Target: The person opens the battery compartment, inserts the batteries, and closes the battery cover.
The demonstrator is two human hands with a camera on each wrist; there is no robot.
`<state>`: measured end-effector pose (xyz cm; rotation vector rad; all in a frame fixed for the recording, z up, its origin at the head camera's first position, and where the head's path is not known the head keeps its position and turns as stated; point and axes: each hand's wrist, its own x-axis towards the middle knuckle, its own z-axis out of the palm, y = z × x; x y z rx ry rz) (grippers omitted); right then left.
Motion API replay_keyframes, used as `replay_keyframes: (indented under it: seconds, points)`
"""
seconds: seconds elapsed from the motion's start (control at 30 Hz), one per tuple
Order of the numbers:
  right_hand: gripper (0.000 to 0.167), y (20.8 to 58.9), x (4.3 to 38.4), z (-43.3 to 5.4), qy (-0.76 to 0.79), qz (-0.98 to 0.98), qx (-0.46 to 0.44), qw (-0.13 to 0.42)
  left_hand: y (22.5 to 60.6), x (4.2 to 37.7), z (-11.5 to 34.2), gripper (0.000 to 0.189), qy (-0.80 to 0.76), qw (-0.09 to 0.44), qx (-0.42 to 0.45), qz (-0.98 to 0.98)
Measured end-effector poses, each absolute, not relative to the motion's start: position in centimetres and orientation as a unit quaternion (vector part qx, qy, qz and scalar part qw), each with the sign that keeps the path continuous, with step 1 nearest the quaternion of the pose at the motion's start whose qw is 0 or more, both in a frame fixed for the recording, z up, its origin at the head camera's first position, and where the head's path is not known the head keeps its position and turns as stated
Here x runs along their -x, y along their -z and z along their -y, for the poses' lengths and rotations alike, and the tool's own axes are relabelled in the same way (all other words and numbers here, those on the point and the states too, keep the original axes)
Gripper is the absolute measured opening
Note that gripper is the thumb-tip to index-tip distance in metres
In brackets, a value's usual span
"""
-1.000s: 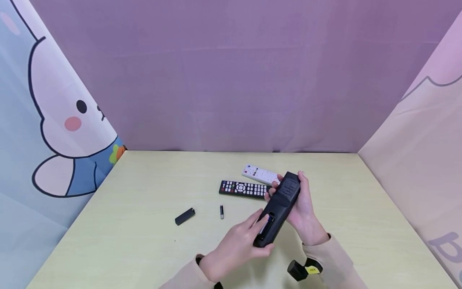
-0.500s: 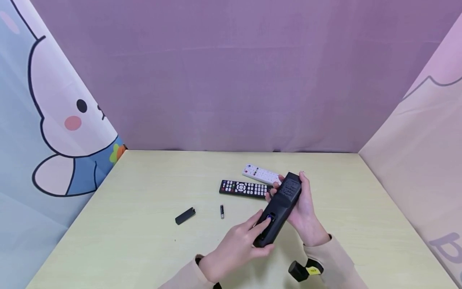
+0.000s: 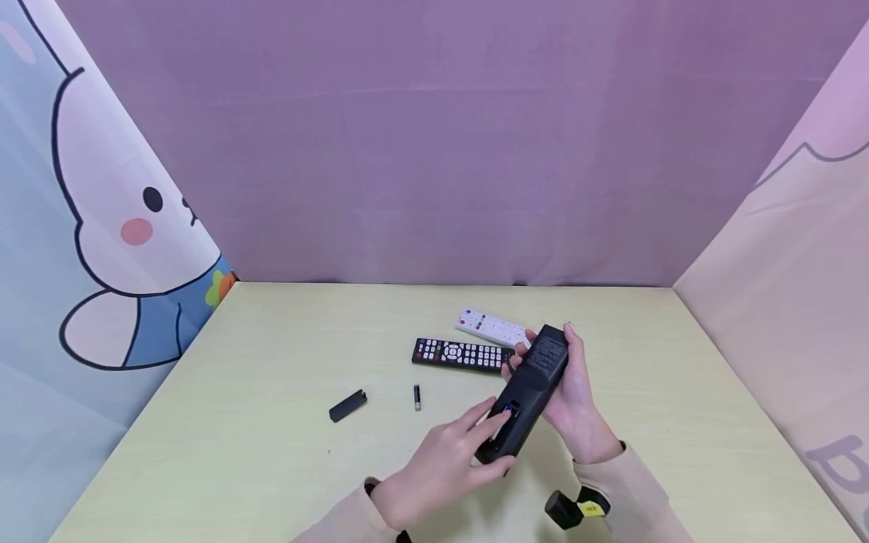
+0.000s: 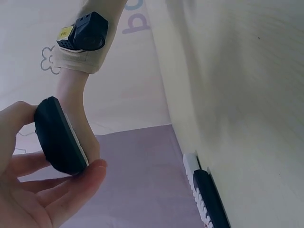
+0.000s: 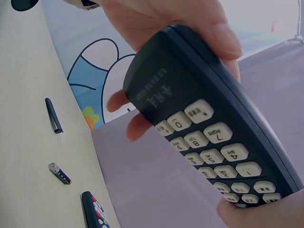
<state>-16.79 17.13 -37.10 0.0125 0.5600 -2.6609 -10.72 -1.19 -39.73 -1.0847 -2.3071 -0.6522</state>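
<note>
A black remote control [image 3: 539, 377] is held tilted above the table, its back facing up and its battery compartment uncovered. My left hand [image 3: 437, 467] holds the lower end, thumb at the near edge and a fingertip pressing in the compartment. Under that finger a battery [image 3: 498, 431] partly shows, with a bit of blue by the fingertip. My right hand [image 3: 577, 411] grips the upper end from the right side, some fingers behind it. In the right wrist view the remote's white buttons face the camera. A loose battery [image 3: 417, 398] and a black battery cover [image 3: 348, 406] lie on the table to the left.
Behind the held remote lie another black remote control [image 3: 462, 355] and a white remote control [image 3: 492, 327], both partly hidden by the right hand. The pale table [image 3: 285, 339] meets a purple cloth backdrop [image 3: 434, 173], with printed cloths at both sides.
My left fingertip has moved slightly up along the compartment and covers it differently. The held remote has shifted a little to the right. The things on the table have stayed put.
</note>
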Motion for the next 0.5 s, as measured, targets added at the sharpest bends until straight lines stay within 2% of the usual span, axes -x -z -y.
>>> replay_keyframes:
  seconds: [0.2,0.5]
  points:
    - [0.046,37.2,16.9,-17.6,0.960,-0.187,0.005,0.209,39.4,11.6,2.1,0.029,0.263,0.225,0.408,0.845]
    - [0.046,37.1,17.0,-18.1,0.960,-0.185,-0.010,0.208,39.5,13.4,4.1,0.024,0.244,0.189,0.415,0.856]
